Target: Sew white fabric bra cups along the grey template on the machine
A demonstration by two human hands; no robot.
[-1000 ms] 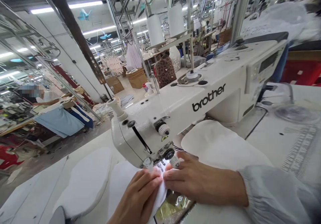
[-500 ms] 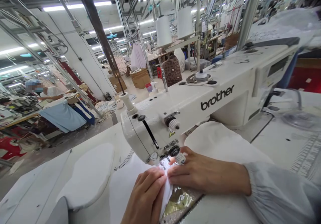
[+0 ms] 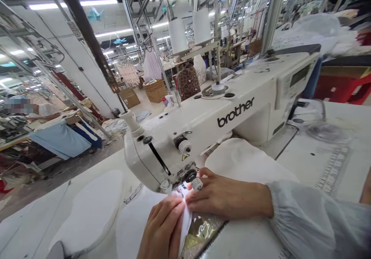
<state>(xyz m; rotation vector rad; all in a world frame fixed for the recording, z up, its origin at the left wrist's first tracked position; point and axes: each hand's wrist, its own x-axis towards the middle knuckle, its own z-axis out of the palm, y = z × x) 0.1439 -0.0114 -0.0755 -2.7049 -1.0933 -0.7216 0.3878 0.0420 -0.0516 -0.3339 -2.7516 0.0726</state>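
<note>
1. Sewing under way, by the look of it: white fabric piece (image 3: 183, 217) lying under the presser foot (image 3: 177, 189) of the sewing machine (image 3: 232, 108), both hands closed in on it at the needle.
2. Palm-down left hand (image 3: 164, 230) on the cloth just in front of the foot, fingers nearly straight and held together, thumb hidden. Cannot tell whether gripping an edge or only pressing.
3. Flat right hand (image 3: 228, 197), fingers stretched out, palm down, fingertips meeting the left fingertips beside the foot. Pressing the cloth, nothing clasped. Pale grey sleeve (image 3: 313, 216), gathered at the cuff.
4. Progress, as a judgement only: seam probably begun or midway, with cloth pinned at the foot and both hands set to guide it. No stitch line legible; needle up or down not readable.
5. Oval pad stack (image 3: 89, 212) left of the machine, second stack (image 3: 243, 160) behind the right hand under the machine arm. Unclear which is finished and which is waiting, so remaining count unknown.
6. Materials:
   - Fabric piece matte, soft and thick-looking, near edge folded down.
   - Pads rounded, padded, felt-like.
   - Machine body glossy cream enamel with black lettering and a ribbed knob by the needle.
   - Crinkly reflective sheet (image 3: 203, 228) under the cloth, just below the right hand.
   - Smooth white table (image 3: 319, 162) with printed ruler marks.
7. Two white thread cones (image 3: 178, 34) on the stand above.
</note>
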